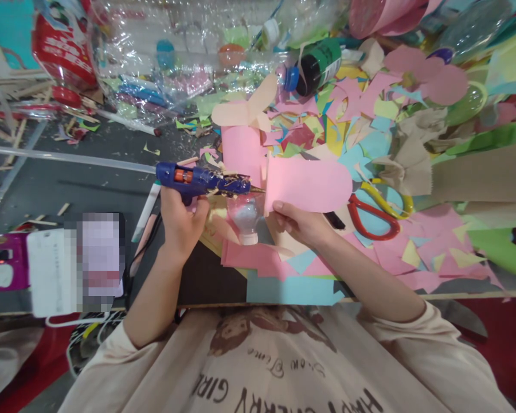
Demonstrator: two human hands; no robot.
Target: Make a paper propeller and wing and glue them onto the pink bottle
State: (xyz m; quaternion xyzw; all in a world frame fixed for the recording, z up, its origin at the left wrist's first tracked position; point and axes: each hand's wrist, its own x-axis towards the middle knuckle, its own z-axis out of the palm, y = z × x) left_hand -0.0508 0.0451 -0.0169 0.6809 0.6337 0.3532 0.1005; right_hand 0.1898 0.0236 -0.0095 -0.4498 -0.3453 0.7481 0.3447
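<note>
My left hand (183, 221) is wrapped round a blue hot glue gun (202, 179), with a long glue stick (90, 159) running out of its back to the left. Wood bits cling to the gun's front. Its nozzle reaches the left edge of a pink paper piece (312, 180) with a rounded right end; whether it touches cannot be made out. My right hand (296, 221) pinches that paper at its lower left corner. Just below the nozzle lies a clear plastic bottle (245, 212) with a white cap, joined to or against a pink paper tube (241, 146).
Red-handled and yellow-handled scissors (376, 221) lie at right among paper scraps (421, 252). Plastic bottles (223, 63) fill the back, with a red-labelled bottle (64, 51) at left. A phone (101, 246), a white power bank (49, 272) and a marker (146, 212) sit front left.
</note>
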